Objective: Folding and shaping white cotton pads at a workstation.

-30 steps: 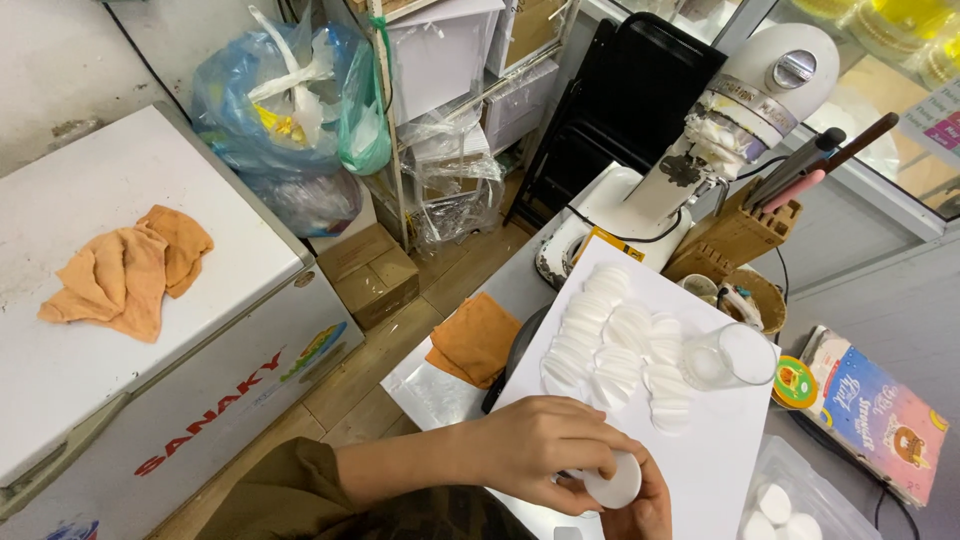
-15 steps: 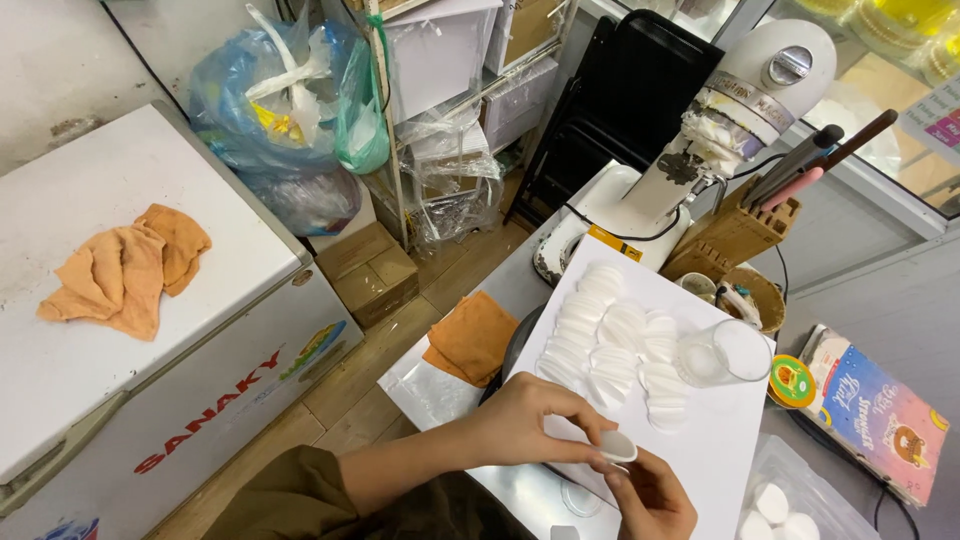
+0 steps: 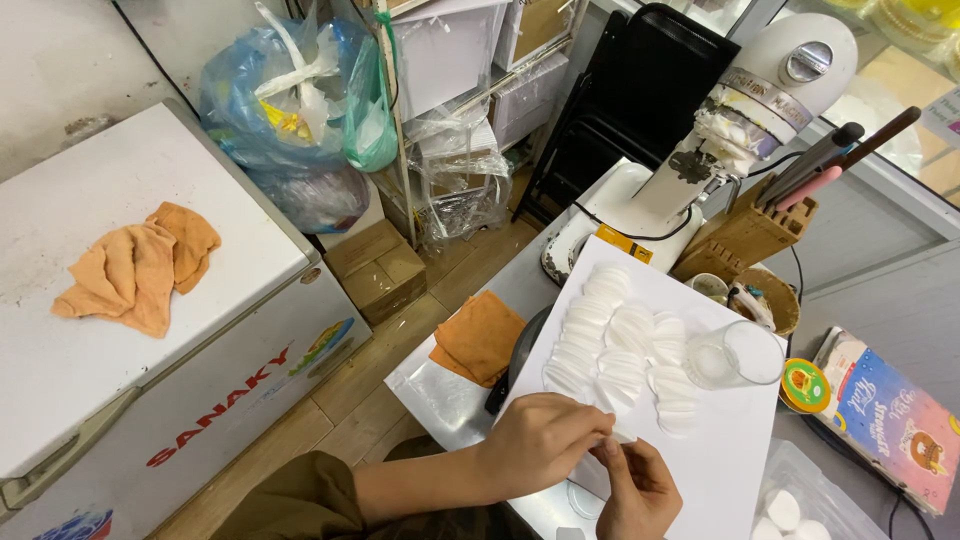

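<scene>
Head view: both hands meeting low over white sheet [image 3: 720, 450], left hand [image 3: 540, 450] curled, right hand [image 3: 640, 490] below it, fingertips pinched together on thin white disc [image 3: 622, 437], mostly hidden between them. Looks like laying or peeling one disc at near end of disc rows [image 3: 620, 345]. Next move likely calls for light, even release, flat onto sheet, overlapping nearest row without shifting it. Glass [image 3: 730, 355] standing beyond rows, well apart from grip. Orange cloth [image 3: 480, 335] left of sheet.
</scene>
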